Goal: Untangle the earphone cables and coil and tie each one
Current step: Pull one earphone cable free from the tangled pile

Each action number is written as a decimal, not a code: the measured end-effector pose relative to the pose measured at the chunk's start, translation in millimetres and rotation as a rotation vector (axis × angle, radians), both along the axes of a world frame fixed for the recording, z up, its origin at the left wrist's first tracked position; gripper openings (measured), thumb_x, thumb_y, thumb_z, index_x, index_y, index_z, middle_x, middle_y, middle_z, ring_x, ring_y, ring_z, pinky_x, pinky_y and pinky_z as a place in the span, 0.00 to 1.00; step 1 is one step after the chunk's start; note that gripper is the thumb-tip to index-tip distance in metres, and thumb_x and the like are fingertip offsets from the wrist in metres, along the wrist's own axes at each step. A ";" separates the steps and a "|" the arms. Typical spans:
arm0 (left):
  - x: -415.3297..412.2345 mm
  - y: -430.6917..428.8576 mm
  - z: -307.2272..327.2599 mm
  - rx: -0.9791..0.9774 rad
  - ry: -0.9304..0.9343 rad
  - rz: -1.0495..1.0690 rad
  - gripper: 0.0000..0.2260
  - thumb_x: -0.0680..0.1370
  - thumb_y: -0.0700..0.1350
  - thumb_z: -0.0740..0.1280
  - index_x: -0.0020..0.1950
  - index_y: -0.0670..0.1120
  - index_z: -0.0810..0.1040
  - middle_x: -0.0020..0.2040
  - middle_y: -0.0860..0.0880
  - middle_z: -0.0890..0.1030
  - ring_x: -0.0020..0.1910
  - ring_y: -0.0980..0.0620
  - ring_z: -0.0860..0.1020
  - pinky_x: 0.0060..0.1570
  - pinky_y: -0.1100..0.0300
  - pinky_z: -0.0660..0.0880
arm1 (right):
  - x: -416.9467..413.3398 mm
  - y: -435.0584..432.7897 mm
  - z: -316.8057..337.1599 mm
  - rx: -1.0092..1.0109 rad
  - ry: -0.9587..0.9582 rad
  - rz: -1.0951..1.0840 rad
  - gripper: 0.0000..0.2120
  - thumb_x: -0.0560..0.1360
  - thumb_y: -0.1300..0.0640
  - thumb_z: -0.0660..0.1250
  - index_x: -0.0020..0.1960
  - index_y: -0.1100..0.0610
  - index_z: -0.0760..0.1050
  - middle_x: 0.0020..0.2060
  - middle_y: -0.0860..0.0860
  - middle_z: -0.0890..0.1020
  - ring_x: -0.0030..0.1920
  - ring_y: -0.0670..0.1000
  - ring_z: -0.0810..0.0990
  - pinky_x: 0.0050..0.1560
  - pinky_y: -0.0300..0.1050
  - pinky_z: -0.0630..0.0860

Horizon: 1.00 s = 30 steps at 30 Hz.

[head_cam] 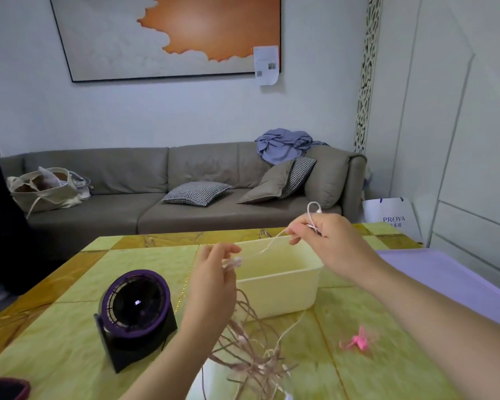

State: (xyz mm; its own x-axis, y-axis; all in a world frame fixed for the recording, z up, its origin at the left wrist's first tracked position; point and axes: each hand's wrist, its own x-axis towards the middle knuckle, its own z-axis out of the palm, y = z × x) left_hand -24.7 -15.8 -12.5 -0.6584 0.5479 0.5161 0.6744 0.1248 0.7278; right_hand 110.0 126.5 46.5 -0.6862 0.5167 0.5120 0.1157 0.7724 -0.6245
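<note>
A tangle of pale pinkish-white earphone cables [251,350] hangs from my left hand [214,281] down to the table, blurred. My left hand is raised above the table and pinches the cables at its fingertips. One strand [267,246] runs taut up and to the right to my right hand [326,241], which grips it; a small loop of cable [312,209] sticks up above the right fingers. Both hands are over a cream plastic box [280,295].
A black and purple desk fan [136,307] stands left of my left arm. Pink ties [358,340] lie on the green-yellow table [70,342] at right. A purple sheet [451,272] covers the right edge. A dark object [6,389] sits at the bottom left. A grey sofa stands behind.
</note>
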 end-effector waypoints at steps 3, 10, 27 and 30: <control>-22.3 2.4 -3.9 -0.253 0.135 0.009 0.11 0.81 0.42 0.59 0.61 0.53 0.74 0.55 0.53 0.70 0.45 0.55 0.76 0.48 0.58 0.74 | -2.8 9.7 9.7 -0.022 0.008 -0.033 0.11 0.79 0.58 0.60 0.45 0.57 0.81 0.32 0.46 0.81 0.34 0.40 0.79 0.41 0.38 0.72; -52.2 1.9 -6.0 -0.886 0.397 0.034 0.18 0.81 0.60 0.51 0.59 0.56 0.77 0.73 0.51 0.60 0.72 0.45 0.53 0.68 0.47 0.59 | -12.9 16.6 33.6 0.294 -0.402 -0.073 0.14 0.67 0.38 0.70 0.40 0.49 0.80 0.33 0.43 0.79 0.37 0.42 0.76 0.37 0.40 0.70; -34.8 -12.7 -10.4 -0.312 -0.213 -0.381 0.14 0.83 0.50 0.52 0.65 0.54 0.72 0.56 0.54 0.78 0.51 0.58 0.77 0.54 0.60 0.74 | -33.3 -8.1 41.1 -1.293 0.282 0.468 0.24 0.82 0.46 0.46 0.53 0.56 0.78 0.40 0.51 0.85 0.54 0.55 0.79 0.62 0.57 0.66; -32.7 -14.1 -6.4 -0.249 -0.291 -0.384 0.10 0.81 0.47 0.59 0.59 0.54 0.76 0.47 0.51 0.80 0.38 0.60 0.77 0.40 0.64 0.75 | -33.4 -7.5 39.8 -1.360 0.399 0.508 0.25 0.82 0.46 0.47 0.52 0.58 0.79 0.46 0.54 0.85 0.56 0.59 0.80 0.59 0.61 0.71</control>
State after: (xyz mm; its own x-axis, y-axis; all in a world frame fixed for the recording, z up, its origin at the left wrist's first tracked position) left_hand -57.3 -30.0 -19.0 -0.4827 0.8599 0.1660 0.4803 0.1015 0.8712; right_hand 76.5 119.0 86.3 -0.8680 0.4948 0.0422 -0.3246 -0.5009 -0.8023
